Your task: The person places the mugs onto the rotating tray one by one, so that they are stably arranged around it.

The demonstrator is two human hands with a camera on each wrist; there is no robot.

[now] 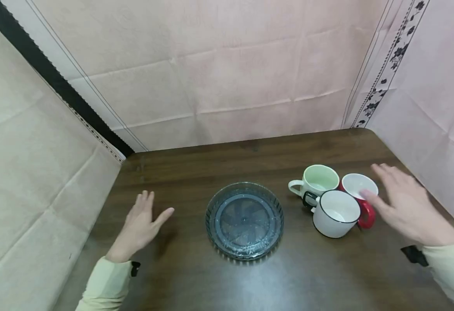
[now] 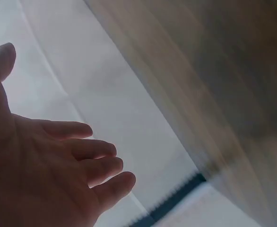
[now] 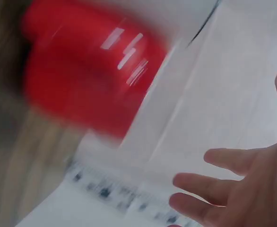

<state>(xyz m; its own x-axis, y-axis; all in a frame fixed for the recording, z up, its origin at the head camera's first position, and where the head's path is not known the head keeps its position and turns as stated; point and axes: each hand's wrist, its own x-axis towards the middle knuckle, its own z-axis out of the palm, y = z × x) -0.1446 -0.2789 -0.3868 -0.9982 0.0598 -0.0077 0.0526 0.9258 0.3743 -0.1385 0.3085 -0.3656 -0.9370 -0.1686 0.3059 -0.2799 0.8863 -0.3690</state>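
Observation:
My left hand (image 1: 139, 226) hovers over the left part of the table, fingers extended and thumb spread, holding nothing. On the right, my right hand (image 1: 409, 205) is beside the red mug (image 1: 366, 214), fingers loosely straight; its thumb overlaps the mug's white inside in the head view. In the right wrist view the red mug (image 3: 91, 71) appears blurred, apart from the fingers (image 3: 209, 187). Against the red mug stand a light green mug (image 1: 319, 179) with a pale handle and a white mug (image 1: 333, 216) with a dark rim. A round ribbed blue glass dish (image 1: 244, 220) sits mid-table.
The dark wooden table (image 1: 195, 276) has a rounded far right corner. Pale cloth hangings (image 1: 230, 77) rise behind and on both sides, close to its edges. A dark band (image 1: 63, 82) runs down the left hanging and a floral strip (image 1: 386, 77) the right.

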